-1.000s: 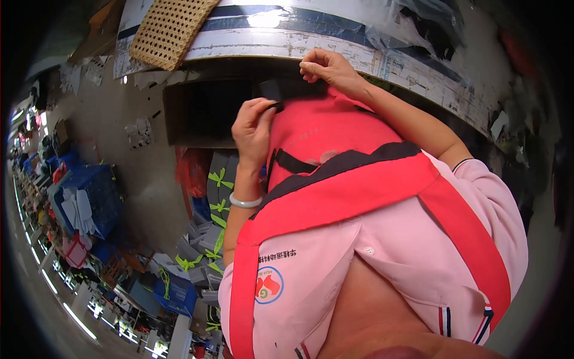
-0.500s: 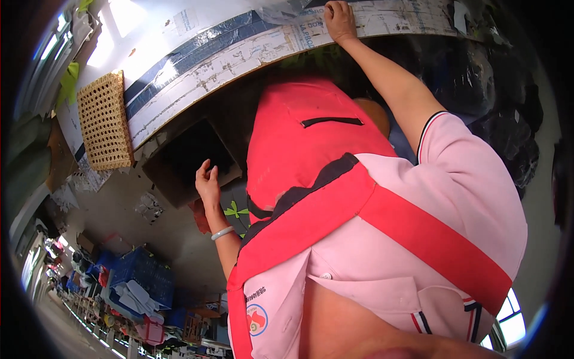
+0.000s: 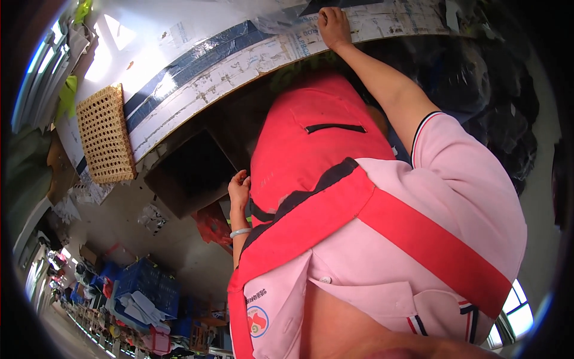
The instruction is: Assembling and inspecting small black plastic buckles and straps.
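My right hand (image 3: 333,29) rests at the front edge of the tape-patched worktable (image 3: 209,81), its fingers curled inward. Clear plastic film (image 3: 278,23) lies just left of it, and a flat dark piece (image 3: 341,5) shows beyond the fingertips. Whatever those fingers grip, if anything, is hidden. Lower down, my left hand (image 3: 239,190) is beside the red apron (image 3: 323,134), below the table edge. Its fingers are bent together, and I cannot make out anything between them. A pale bangle (image 3: 240,231) circles that wrist.
A woven cane panel (image 3: 107,134) hangs over the table's left end. Under the table stands an open dark box (image 3: 194,170), with a red bag (image 3: 213,226) near it. Dark plastic-wrapped bundles (image 3: 502,119) sit at right. Blue crates (image 3: 146,287) stand on the floor behind left.
My left hand has moved right, closer to the apron, and its fingers have drawn together. My right hand has shifted slightly left and nearer; a dark flat piece now shows beyond it.
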The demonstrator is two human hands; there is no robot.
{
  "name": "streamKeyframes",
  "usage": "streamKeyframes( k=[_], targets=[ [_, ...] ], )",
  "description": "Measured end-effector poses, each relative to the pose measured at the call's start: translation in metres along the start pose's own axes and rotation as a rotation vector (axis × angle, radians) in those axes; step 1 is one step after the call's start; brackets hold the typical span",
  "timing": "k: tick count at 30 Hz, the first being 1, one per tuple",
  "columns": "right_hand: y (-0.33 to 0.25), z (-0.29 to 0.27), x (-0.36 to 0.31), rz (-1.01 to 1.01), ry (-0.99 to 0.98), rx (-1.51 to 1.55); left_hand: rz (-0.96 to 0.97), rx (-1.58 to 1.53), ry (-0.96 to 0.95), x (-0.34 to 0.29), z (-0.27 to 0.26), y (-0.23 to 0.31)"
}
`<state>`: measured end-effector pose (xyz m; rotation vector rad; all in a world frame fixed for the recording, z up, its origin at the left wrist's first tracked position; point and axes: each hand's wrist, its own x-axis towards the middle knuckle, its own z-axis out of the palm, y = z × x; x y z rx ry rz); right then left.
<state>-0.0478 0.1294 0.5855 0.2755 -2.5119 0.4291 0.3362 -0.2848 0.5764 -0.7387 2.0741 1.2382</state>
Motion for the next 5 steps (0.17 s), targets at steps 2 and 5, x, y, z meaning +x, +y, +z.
streamKeyframes(
  k=[2, 5],
  targets=[
    [0.0, 0.0, 0.001, 0.027, -0.038, 0.02, -0.076, 0.0, -0.112, 0.007, 0.002, -0.016],
    [-0.004, 0.0, -0.005, 0.131, -0.087, 0.051, -0.028, -0.056, -0.185, 0.019, 0.004, -0.023]
  ],
)
